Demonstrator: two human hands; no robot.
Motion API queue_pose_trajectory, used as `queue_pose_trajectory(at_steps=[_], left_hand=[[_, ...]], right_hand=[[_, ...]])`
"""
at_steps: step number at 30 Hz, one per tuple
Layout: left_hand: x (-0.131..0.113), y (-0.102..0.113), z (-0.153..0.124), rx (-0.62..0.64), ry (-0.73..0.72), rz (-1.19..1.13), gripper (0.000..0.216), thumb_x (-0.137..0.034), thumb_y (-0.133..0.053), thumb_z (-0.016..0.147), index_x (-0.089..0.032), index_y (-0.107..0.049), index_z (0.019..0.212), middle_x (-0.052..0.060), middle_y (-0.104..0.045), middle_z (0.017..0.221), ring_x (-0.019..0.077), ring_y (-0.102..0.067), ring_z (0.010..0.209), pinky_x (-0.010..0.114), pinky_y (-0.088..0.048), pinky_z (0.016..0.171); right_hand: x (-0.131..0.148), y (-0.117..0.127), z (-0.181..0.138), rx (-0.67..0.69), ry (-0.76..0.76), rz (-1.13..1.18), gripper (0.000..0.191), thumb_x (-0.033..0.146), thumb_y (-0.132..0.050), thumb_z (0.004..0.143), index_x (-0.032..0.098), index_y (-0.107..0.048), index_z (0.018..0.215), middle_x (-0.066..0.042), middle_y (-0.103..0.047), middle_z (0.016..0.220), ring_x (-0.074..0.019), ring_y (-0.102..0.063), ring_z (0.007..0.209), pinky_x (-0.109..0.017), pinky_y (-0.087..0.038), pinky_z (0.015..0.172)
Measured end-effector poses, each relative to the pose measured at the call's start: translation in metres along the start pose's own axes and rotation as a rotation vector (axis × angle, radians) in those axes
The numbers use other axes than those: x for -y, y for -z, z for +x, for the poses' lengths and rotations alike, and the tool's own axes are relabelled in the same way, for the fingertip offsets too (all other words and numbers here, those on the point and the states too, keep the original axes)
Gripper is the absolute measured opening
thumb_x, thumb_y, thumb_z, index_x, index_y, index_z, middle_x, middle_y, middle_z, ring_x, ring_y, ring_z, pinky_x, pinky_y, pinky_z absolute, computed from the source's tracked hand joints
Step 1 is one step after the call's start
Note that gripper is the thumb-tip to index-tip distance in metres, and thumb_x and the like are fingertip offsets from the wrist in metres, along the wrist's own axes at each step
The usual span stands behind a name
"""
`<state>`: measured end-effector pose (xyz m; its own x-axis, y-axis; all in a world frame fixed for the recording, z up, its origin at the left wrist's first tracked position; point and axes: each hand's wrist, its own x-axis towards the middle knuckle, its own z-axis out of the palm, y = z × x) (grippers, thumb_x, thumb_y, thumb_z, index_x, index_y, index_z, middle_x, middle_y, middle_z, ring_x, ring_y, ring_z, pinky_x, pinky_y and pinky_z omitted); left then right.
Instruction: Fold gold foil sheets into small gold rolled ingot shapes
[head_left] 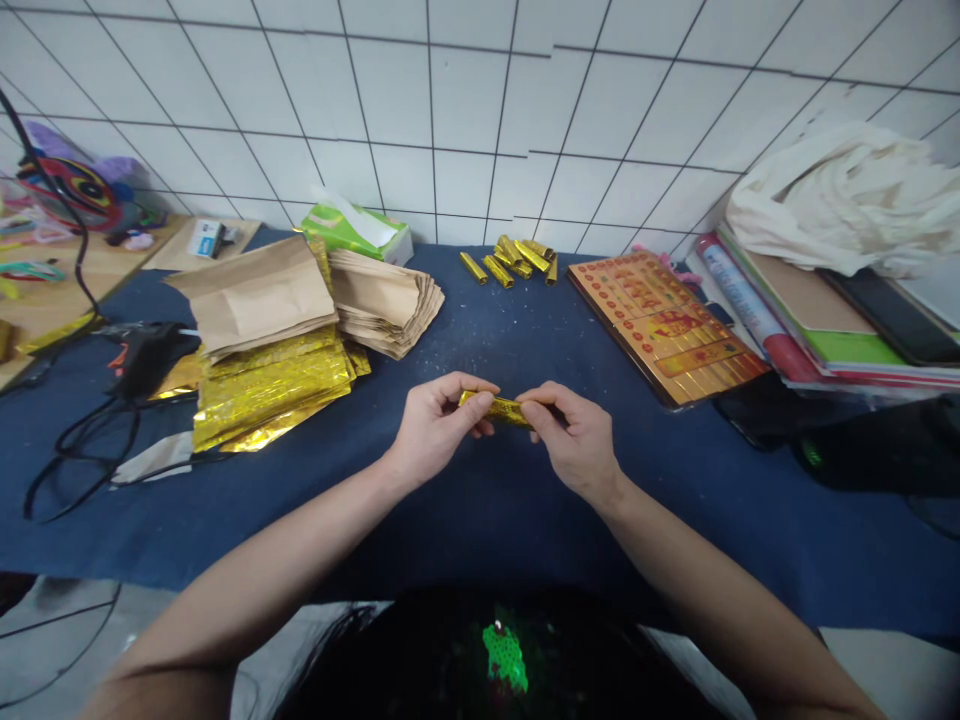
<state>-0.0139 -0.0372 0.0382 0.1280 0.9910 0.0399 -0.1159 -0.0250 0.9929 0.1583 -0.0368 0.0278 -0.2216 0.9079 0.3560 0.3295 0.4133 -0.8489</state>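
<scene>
A small rolled piece of gold foil paper (pixel 501 407) is held between both hands above the blue cloth (pixel 480 500). My left hand (pixel 435 425) pinches its left end with closed fingers. My right hand (pixel 574 435) pinches its right end, fingers curled around it. Several finished gold rolls (pixel 510 262) lie in a loose pile at the back of the cloth. A stack of flat gold foil sheets (pixel 270 390) lies to the left, partly under brown paper sheets (pixel 255 295).
A second pile of brown paper (pixel 386 300) and a green tissue box (pixel 356 230) sit behind the foil. A black glue gun (pixel 150 355) with cords lies far left. An orange-gold printed pack (pixel 664 325) and stacked books (pixel 817 330) with a white cloth (pixel 840 195) fill the right side.
</scene>
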Motion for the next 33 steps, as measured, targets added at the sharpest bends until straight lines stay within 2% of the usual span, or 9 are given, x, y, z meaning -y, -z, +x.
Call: queue_pose_trajectory(at_steps=[5, 16, 21, 24, 27, 30, 33], left_hand=[[-0.001, 0.0, -0.001, 0.031, 0.002, 0.059, 0.018, -0.026, -0.07, 0.068, -0.014, -0.066, 0.079, 0.0, -0.066, 0.066, 0.0081, -0.06, 0.054, 0.018, -0.05, 0.052], [0.003, 0.001, 0.002, 0.029, 0.067, 0.118, 0.016, -0.028, -0.069, 0.069, -0.014, -0.068, 0.077, -0.001, -0.064, 0.062, 0.0062, -0.053, 0.051, 0.017, -0.044, 0.049], [0.005, -0.001, 0.001, -0.057, 0.063, 0.047, 0.016, -0.029, -0.07, 0.068, -0.014, -0.065, 0.065, -0.001, -0.061, 0.056, 0.0065, -0.052, 0.048, 0.018, -0.044, 0.048], [0.006, 0.0, 0.002, -0.076, 0.056, 0.012, 0.018, -0.031, -0.07, 0.068, -0.014, -0.064, 0.066, -0.002, -0.061, 0.056, 0.0069, -0.053, 0.048, 0.018, -0.045, 0.047], [0.008, 0.002, 0.004, -0.012, 0.076, 0.008, 0.019, -0.031, -0.071, 0.067, -0.014, -0.066, 0.075, -0.001, -0.064, 0.061, 0.0082, -0.056, 0.051, 0.019, -0.047, 0.049], [0.009, 0.002, 0.004, 0.054, 0.109, -0.011, 0.023, -0.03, -0.073, 0.065, -0.014, -0.066, 0.08, 0.0, -0.065, 0.064, 0.0087, -0.058, 0.052, 0.02, -0.048, 0.05], [0.008, 0.002, 0.004, 0.015, 0.078, -0.033, 0.02, -0.028, -0.073, 0.066, -0.013, -0.066, 0.078, 0.0, -0.065, 0.063, 0.0075, -0.056, 0.051, 0.019, -0.048, 0.049]], right_hand=[[-0.001, -0.002, 0.0, 0.031, -0.067, 0.082, 0.01, 0.026, -0.055, 0.084, 0.02, -0.062, 0.083, 0.003, -0.058, 0.069, -0.0073, -0.053, 0.053, -0.022, -0.043, 0.05], [0.0, -0.006, -0.002, -0.038, 0.112, -0.056, 0.007, 0.019, -0.055, 0.083, 0.019, -0.062, 0.081, 0.002, -0.057, 0.068, -0.0087, -0.056, 0.059, -0.024, -0.045, 0.056], [0.0, -0.008, -0.005, -0.088, 0.232, -0.075, 0.007, 0.017, -0.056, 0.081, 0.02, -0.062, 0.083, 0.001, -0.061, 0.071, -0.0101, -0.058, 0.063, -0.025, -0.047, 0.06], [0.0, -0.01, -0.006, -0.047, 0.101, 0.001, 0.011, 0.022, -0.057, 0.082, 0.021, -0.061, 0.092, 0.001, -0.063, 0.073, -0.0101, -0.059, 0.058, -0.026, -0.049, 0.057], [-0.001, -0.01, -0.006, -0.004, -0.051, 0.115, 0.013, 0.026, -0.055, 0.084, 0.02, -0.06, 0.094, 0.003, -0.061, 0.067, -0.0083, -0.058, 0.05, -0.024, -0.05, 0.052], [-0.003, -0.011, -0.006, -0.02, -0.022, 0.11, 0.009, 0.023, -0.054, 0.084, 0.02, -0.061, 0.089, 0.003, -0.062, 0.073, -0.0073, -0.06, 0.055, -0.022, -0.05, 0.055], [-0.004, -0.011, -0.006, -0.056, -0.007, 0.12, 0.017, 0.022, -0.058, 0.082, 0.021, -0.06, 0.099, 0.001, -0.062, 0.084, -0.0078, -0.062, 0.062, -0.023, -0.053, 0.061]])
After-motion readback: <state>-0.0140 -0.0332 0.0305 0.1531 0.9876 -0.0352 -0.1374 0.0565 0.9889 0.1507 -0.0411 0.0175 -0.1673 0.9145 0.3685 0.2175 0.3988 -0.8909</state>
